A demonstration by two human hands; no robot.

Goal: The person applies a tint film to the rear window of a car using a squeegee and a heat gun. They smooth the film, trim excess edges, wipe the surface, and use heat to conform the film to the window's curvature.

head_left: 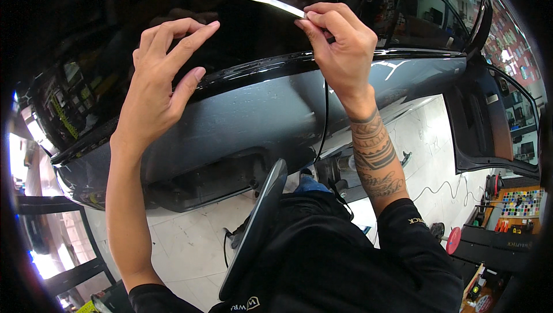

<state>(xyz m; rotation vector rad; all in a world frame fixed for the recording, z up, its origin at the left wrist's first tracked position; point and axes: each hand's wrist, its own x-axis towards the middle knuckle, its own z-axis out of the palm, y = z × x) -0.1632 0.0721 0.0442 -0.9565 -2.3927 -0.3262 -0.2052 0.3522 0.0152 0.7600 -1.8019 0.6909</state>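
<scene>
A thin white strip [266, 0] slants over the glossy black surface [259, 33] of a car. My right hand [344, 48] pinches the strip's right end between thumb and fingers. The strip's other end reaches up and left, away from my left hand. My left hand [152, 76] holds nothing; its thumb and fingers are spread, close to the black surface. I cannot tell if its fingertips touch it. Below both hands runs the car's grey body panel [259, 108], with a glossy black trim [259, 66] along its upper edge.
A black cable [326, 117] hangs down the grey panel beside my right wrist. A dark flat piece with a rounded tip [256, 229] stands against my body. At right is an open car door [481, 120]; behind it, a cluttered workbench [518, 189] and cords on the pale tiled floor [423, 163].
</scene>
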